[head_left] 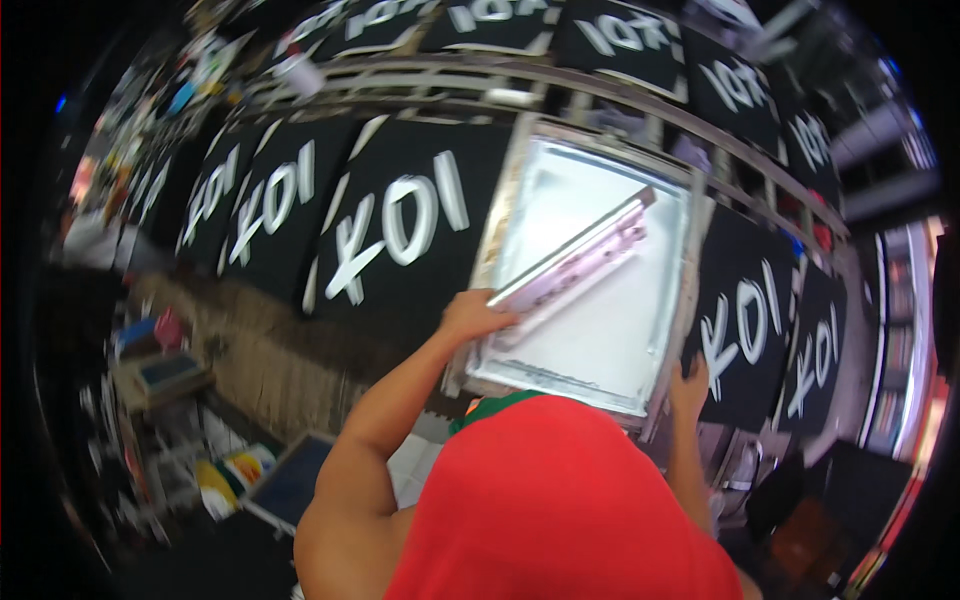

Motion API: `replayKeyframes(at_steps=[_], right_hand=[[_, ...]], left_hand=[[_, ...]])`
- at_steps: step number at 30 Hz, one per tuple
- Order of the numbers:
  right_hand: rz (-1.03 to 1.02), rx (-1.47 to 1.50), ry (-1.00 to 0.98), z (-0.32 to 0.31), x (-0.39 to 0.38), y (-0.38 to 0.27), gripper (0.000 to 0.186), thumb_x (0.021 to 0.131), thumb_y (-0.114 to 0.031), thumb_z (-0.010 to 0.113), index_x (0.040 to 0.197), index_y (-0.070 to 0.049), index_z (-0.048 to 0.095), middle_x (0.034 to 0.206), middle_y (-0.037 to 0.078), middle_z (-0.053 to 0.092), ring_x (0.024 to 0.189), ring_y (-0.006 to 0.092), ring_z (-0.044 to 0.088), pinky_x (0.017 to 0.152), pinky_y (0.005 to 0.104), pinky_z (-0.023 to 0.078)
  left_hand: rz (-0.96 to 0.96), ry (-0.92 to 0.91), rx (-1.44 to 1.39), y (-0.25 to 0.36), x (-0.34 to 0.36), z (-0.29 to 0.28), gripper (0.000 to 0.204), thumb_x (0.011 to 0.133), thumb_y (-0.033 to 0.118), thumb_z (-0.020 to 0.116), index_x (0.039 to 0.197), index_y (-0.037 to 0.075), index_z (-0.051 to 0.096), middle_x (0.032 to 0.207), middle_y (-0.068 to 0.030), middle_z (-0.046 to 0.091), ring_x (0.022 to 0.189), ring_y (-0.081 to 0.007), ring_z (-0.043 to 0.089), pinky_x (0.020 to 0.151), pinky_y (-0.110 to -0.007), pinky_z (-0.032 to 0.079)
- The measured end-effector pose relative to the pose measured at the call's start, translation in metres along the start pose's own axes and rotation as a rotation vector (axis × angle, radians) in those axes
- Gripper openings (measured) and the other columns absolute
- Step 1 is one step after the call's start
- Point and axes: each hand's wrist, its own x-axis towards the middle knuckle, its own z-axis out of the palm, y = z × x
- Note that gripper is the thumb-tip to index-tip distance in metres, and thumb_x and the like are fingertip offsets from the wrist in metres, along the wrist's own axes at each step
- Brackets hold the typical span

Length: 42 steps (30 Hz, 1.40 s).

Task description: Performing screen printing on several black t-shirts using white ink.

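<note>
A screen-printing frame (686, 285) with pale mesh stands in the middle, tilted slightly. Across its mesh, a long squeegee (575, 262) with a pinkish-white face lies diagonally, its far end toward the upper right. My left hand (476, 316) is closed around the squeegee's near left end, at the frame's left side. Beside the frame's lower right edge is my right hand (689, 386), over the border of a black printed sheet (740, 310). Its fingers are small and blurred, so I cannot tell whether they grip anything. Another black sheet (405, 215) with white markings lies left of the frame.
Several more black sheets with white markings line both sides and a far row (620, 45) behind a rail (430, 72). Red cloth (560, 500) fills the lower middle between my arms. A yellow-and-white package (235, 475) and a dark-faced panel (292, 480) are at lower left.
</note>
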Motion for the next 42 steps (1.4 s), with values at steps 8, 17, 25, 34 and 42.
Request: replayKeyframes(at_steps=[8, 17, 25, 34, 42], right_hand=[[-0.71, -0.565, -0.608, 0.017, 0.197, -0.179, 0.066, 0.077, -0.022, 0.081, 0.139, -0.009, 0.06, 0.146, 0.018, 0.056, 0.141, 0.0364, 0.049, 0.115, 0.0472, 0.04], [-0.492, -0.592, -0.47, 0.111, 0.348, -0.182, 0.036, 0.08, -0.014, 0.062, 0.114, -0.01, 0.074, 0.111, 0.017, 0.074, 0.105, 0.0361, 0.071, 0.092, 0.0469, 0.056], [-0.427, -0.62, -0.555, 0.059, 0.177, -0.147, 0.032, 0.073, -0.014, 0.073, 0.105, -0.01, 0.069, 0.101, 0.014, 0.072, 0.103, 0.034, 0.068, 0.094, 0.0499, 0.047], [-0.268, -0.598, -0.911, -0.016, -0.016, -0.1, 0.047, 0.067, -0.016, 0.078, 0.114, -0.015, 0.074, 0.11, 0.009, 0.075, 0.112, 0.0266, 0.069, 0.117, 0.0554, 0.031], [-0.472, -0.601, -0.452, 0.1, 0.298, -0.18, 0.039, 0.079, -0.015, 0.064, 0.116, -0.014, 0.076, 0.117, 0.011, 0.074, 0.111, 0.0312, 0.069, 0.1, 0.0455, 0.045]], left_hand=[[0.707, 0.278, 0.484, 0.093, 0.085, -0.076, 0.033, 0.073, 0.026, 0.084, 0.102, 0.015, 0.075, 0.097, -0.007, 0.074, 0.102, -0.0304, 0.064, 0.115, -0.061, 0.038], [0.532, 0.326, 0.648, 0.153, 0.286, -0.094, 0.036, 0.08, 0.011, 0.068, 0.116, 0.017, 0.07, 0.097, -0.0139, 0.074, 0.093, -0.0376, 0.072, 0.091, -0.051, 0.056], [0.504, 0.148, 0.693, 0.075, 0.144, -0.033, 0.045, 0.073, 0.016, 0.072, 0.117, 0.018, 0.073, 0.102, -0.0104, 0.075, 0.109, -0.0332, 0.068, 0.12, -0.062, 0.029], [0.463, -0.142, 0.57, 0.0, -0.044, 0.013, 0.052, 0.061, 0.014, 0.079, 0.113, 0.018, 0.075, 0.105, -0.0066, 0.075, 0.112, -0.0259, 0.068, 0.122, -0.067, 0.022], [0.445, 0.344, 0.583, 0.123, 0.245, -0.073, 0.046, 0.079, 0.01, 0.063, 0.122, 0.02, 0.074, 0.113, -0.0091, 0.076, 0.11, -0.0322, 0.069, 0.121, -0.065, 0.026]])
